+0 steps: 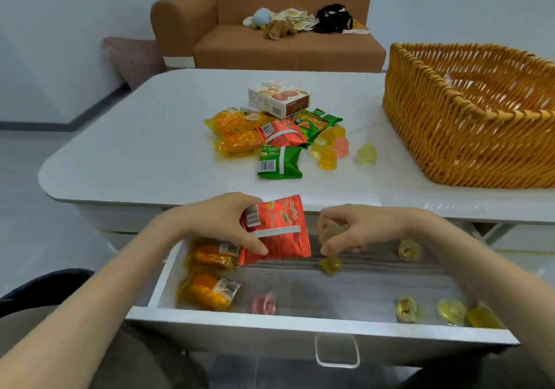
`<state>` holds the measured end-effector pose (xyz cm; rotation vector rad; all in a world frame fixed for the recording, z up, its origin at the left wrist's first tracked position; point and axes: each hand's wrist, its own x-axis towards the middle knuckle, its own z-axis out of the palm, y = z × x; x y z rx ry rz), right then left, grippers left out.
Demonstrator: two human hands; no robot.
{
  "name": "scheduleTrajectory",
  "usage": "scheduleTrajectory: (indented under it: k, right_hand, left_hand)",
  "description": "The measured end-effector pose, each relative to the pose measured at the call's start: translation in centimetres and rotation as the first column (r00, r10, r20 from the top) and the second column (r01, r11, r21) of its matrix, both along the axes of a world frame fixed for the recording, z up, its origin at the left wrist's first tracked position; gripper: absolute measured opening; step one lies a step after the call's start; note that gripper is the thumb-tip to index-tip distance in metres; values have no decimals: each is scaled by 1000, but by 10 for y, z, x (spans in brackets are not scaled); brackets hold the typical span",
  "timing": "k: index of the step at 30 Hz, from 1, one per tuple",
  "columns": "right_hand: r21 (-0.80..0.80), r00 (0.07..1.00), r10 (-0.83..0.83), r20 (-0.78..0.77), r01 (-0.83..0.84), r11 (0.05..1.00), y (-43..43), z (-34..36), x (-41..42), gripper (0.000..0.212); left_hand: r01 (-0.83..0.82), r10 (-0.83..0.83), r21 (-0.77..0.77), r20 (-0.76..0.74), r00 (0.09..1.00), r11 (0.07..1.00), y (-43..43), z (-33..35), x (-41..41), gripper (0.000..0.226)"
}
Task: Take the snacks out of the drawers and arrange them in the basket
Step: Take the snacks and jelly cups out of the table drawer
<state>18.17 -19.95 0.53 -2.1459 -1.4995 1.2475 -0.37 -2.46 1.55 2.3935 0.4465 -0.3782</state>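
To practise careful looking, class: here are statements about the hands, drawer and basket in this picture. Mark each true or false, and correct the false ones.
1. The left hand holds a red foil snack packet. True.
2. The woven orange wicker basket stands on the floor. False: it stands on the white table.
3. The right hand pinches a small yellow jelly cup. True.
4. The white drawer is shut. False: it is pulled open, with snacks lying inside.
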Motion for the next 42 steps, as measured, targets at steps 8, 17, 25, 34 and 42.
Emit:
scheduleTrajectory:
  k: [8, 17, 25, 34, 42]
  right_hand:
    - [500, 893, -422, 159, 295, 814, 19, -15, 24, 33]
    - [670, 823, -547, -155, 494, 554, 42, -34, 29, 62]
    - [709, 848, -529, 40, 349, 613, 35, -35, 17, 22]
    - [363, 965, -232, 121, 175, 915, -17, -33, -14, 19]
    - [32, 919, -21, 394, 10, 999, -9, -98, 6, 55]
  left_hand:
    - [-420, 436, -125, 161, 885, 899, 39, 4, 10, 43]
    - [-676, 611, 100, 346, 712, 731, 38, -8, 28, 84]
    - [-354, 226, 459, 310, 923, 815, 9, -11, 22, 45]
    - [-266, 229, 482, 134, 964, 835, 13, -26, 15, 59]
    - [-216, 78, 356, 363, 928, 909, -16, -27, 6, 34]
